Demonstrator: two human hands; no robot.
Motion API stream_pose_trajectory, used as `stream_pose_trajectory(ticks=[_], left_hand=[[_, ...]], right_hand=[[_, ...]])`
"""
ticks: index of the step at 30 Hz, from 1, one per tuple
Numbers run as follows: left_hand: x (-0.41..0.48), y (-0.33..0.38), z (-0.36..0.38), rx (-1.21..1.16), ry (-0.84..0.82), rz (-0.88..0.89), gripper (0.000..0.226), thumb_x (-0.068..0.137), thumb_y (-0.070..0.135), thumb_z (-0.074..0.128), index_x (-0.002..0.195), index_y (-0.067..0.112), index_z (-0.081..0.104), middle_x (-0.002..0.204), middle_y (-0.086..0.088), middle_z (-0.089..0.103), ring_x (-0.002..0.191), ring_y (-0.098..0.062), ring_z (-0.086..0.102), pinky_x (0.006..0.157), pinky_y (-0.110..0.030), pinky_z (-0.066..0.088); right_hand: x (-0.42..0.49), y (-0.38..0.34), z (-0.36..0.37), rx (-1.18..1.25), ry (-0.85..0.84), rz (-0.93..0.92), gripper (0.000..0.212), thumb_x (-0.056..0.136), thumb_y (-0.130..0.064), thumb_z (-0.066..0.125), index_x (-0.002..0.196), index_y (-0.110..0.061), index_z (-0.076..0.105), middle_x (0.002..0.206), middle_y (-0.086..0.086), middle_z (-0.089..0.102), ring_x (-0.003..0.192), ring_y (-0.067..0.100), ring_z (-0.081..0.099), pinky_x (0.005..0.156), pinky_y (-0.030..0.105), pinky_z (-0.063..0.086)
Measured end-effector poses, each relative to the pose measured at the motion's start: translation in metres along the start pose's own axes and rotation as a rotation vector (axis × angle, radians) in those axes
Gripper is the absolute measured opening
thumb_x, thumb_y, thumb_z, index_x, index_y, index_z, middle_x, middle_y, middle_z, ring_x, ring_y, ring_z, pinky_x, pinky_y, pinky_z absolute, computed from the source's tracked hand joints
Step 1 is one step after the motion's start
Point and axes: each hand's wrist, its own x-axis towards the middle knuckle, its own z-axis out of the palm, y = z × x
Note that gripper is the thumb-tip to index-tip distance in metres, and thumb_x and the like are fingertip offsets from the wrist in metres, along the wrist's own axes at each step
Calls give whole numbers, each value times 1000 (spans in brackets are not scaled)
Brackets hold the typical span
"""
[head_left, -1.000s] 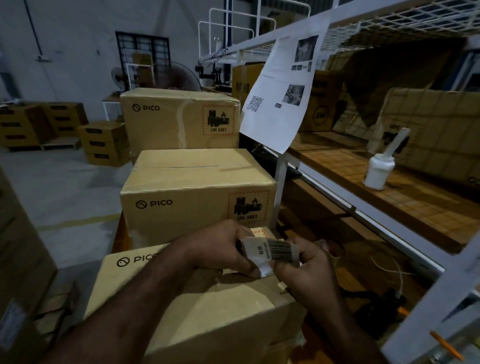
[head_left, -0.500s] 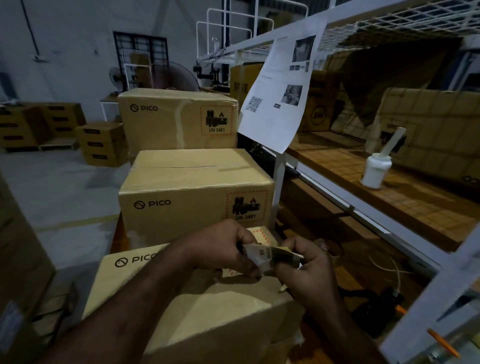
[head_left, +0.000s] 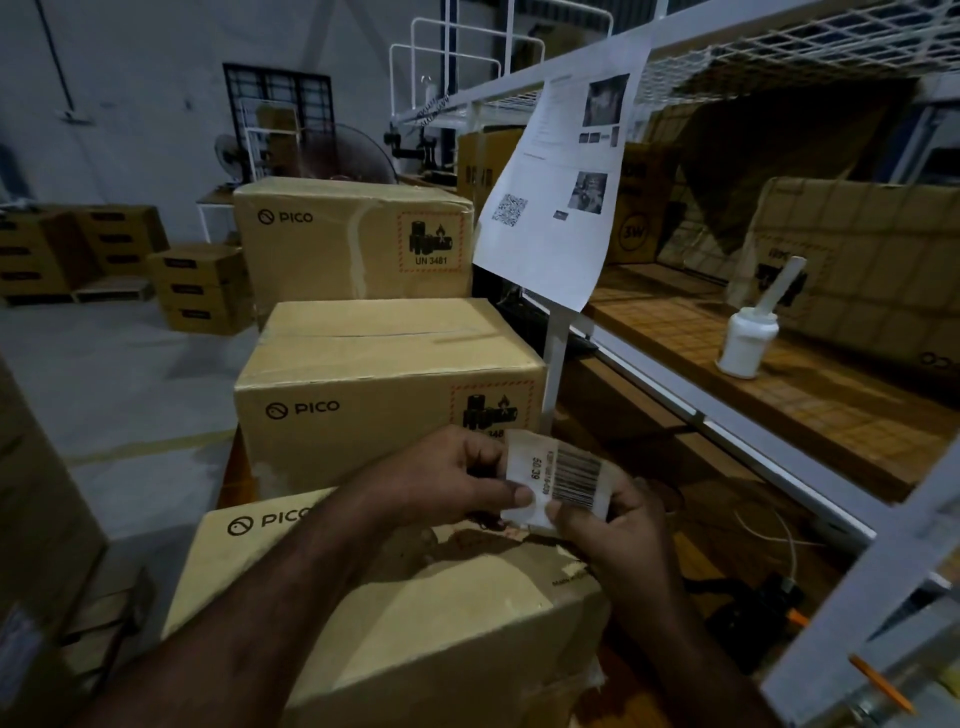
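A white barcode label (head_left: 558, 480) is held up between both hands, its printed side facing me. My left hand (head_left: 441, 486) pinches its left edge with thumb and fingers. My right hand (head_left: 618, 525) pinches its lower right edge, thumb on the front. Both hands hover just above the top of the nearest brown PICO carton (head_left: 363, 623), near its far right corner.
Two more PICO cartons, the middle one (head_left: 384, 374) and the far one (head_left: 343, 234), stand in a row behind. A white metal shelf rack (head_left: 727, 415) runs along the right, with a white glue bottle (head_left: 745, 338) on its wooden board and a printed sheet (head_left: 561, 187) hanging from it. More cartons (head_left: 197, 286) stand at the back left.
The label was crumpled and tilted flat between the fingers half a second ago; now it is spread out and turned up to face me. Both hands stayed in place above the carton.
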Motion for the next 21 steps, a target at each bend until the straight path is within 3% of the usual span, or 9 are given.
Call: stream_pose_trajectory(ticks=[4,7,9,12,15,17,21], left_hand=[[1,-2,-3,-61,109,46,12,87,14,71,94,4,70,92,-7,75,78,-18,72,67,-31,58],[0,-2,-7,-129,186,63,15,87,10,70,93,-3,67,92,-12,75,81,-24,74,68,-36,60],[-1,-4,-9,-177,253,63,12,88,9,68,93,-1,67,93,-11,75,84,-24,74,70,-36,60],[4,-8,-8,-258,383,9,11,90,12,66,96,3,68,93,-8,76,78,-19,74,68,-32,58],[11,-13,-5,-351,448,-73,12,93,9,63,98,0,68,92,-10,77,72,-17,71,64,-31,58],[15,-18,-4,-367,439,-105,11,94,9,59,98,5,69,93,-10,77,79,-23,71,72,-38,58],[18,-22,-4,-393,427,-128,18,95,8,55,104,12,71,98,-7,77,90,-27,74,86,-50,59]], right_hand=[[4,-3,-1,24,-6,40,33,83,-2,70,100,-30,67,97,-8,74,94,13,71,77,36,60],[9,-9,-3,145,2,68,38,85,-4,68,116,-26,64,107,-3,73,99,16,71,80,39,59],[11,-7,-7,148,28,82,31,86,-12,67,111,-30,64,106,-1,72,97,19,71,79,41,59],[9,-10,-8,-213,-79,106,10,82,-30,72,87,-37,66,94,-5,70,89,13,69,75,38,60],[8,-24,4,-689,-339,89,9,85,-31,71,83,-27,64,87,-9,64,79,-1,57,63,11,48],[16,-31,14,-841,-351,82,13,87,-35,70,83,-25,62,87,-11,62,77,-4,51,56,12,38],[45,-26,37,-946,-269,84,14,87,-35,69,80,-25,63,84,-5,67,79,9,62,72,36,55]])
